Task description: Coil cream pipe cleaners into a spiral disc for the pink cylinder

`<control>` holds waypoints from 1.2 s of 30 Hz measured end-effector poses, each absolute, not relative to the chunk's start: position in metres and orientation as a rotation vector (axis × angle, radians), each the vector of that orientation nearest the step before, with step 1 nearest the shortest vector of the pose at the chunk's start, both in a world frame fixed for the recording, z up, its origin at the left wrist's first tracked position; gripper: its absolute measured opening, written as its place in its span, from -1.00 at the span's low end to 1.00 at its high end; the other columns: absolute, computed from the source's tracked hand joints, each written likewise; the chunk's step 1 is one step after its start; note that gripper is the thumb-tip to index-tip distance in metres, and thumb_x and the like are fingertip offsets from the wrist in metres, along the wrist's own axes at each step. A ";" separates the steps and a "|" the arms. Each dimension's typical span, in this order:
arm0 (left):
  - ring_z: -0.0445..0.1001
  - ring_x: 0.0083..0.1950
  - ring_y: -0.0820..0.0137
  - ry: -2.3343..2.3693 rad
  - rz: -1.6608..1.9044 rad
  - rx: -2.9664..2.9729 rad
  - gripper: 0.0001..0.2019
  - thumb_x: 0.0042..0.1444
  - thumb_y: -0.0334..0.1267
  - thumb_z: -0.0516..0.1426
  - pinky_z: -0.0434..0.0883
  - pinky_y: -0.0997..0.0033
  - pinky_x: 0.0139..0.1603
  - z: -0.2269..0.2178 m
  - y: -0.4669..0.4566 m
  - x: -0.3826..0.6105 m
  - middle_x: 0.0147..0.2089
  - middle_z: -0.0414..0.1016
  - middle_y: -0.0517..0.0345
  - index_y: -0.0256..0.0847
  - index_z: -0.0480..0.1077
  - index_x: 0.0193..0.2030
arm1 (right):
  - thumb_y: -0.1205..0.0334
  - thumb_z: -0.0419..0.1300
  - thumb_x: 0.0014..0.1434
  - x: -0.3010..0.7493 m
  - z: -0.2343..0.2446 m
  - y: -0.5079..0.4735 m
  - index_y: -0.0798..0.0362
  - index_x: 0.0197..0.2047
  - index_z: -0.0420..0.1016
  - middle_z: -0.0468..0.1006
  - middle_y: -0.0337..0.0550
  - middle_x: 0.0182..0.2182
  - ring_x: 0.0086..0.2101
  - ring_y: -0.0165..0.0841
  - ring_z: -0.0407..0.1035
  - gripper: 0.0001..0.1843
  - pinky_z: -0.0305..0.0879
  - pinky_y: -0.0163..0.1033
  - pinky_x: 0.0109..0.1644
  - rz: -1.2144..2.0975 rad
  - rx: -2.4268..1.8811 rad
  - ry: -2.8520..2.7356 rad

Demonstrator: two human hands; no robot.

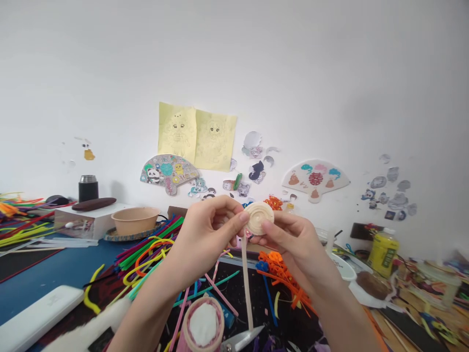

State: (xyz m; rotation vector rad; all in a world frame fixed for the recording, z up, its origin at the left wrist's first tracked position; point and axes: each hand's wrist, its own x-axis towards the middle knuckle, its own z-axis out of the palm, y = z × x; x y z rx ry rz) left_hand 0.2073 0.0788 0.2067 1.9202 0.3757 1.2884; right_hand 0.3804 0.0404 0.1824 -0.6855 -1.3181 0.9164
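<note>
Between my two hands is a flat cream-coloured disc (257, 218), coiled in a spiral from what looks like pipe cleaner. My left hand (216, 222) pinches its left edge with thumb and fingers. On the right side my right hand (293, 234) grips it, thumb resting on the lower front. A cream strip (246, 278) hangs from the disc's left underside, its lower end over the scissors (244, 338). Below the hands stands a round pink-rimmed container (202, 325) with something white inside.
Colourful pipe cleaners (150, 249) lie left of my arms, an orange bunch (280, 274) to the right. A beige bowl (135, 220), a black thermos (88, 188) and a white power bank (44, 320) are at left. A yellow-green bottle (383, 252) stands at right. The wall rises behind.
</note>
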 end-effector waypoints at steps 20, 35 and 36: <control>0.43 -0.48 0.55 0.360 1.225 1.946 -0.79 0.24 -0.17 0.18 0.32 0.62 -0.51 0.203 0.082 0.210 -0.43 0.50 0.16 -0.29 0.39 -0.32 | 0.09 0.47 0.04 0.372 0.181 0.044 0.00 -0.42 0.72 0.60 -0.27 -0.59 -0.54 -0.54 0.38 -0.83 0.31 -0.49 -0.44 0.843 -0.648 -1.252; 0.30 -0.53 0.58 0.397 1.282 2.051 -0.81 0.26 -0.24 0.15 0.21 0.59 -0.56 0.203 0.077 0.213 -0.52 0.37 0.29 -0.26 0.40 -0.36 | 0.09 0.50 -0.03 0.366 0.181 0.044 0.05 -0.41 0.72 0.60 -0.21 -0.55 -0.52 -0.44 0.37 -0.80 0.38 -0.36 -0.43 0.831 -0.642 -1.138; 0.30 -0.52 0.58 0.412 1.300 2.074 -0.81 0.27 -0.23 0.15 0.21 0.58 -0.55 0.203 0.078 0.213 -0.52 0.37 0.29 -0.26 0.40 -0.35 | 0.10 0.51 -0.04 0.366 0.181 0.044 0.05 -0.42 0.72 0.60 -0.21 -0.55 -0.52 -0.45 0.37 -0.80 0.37 -0.38 -0.43 0.831 -0.645 -1.123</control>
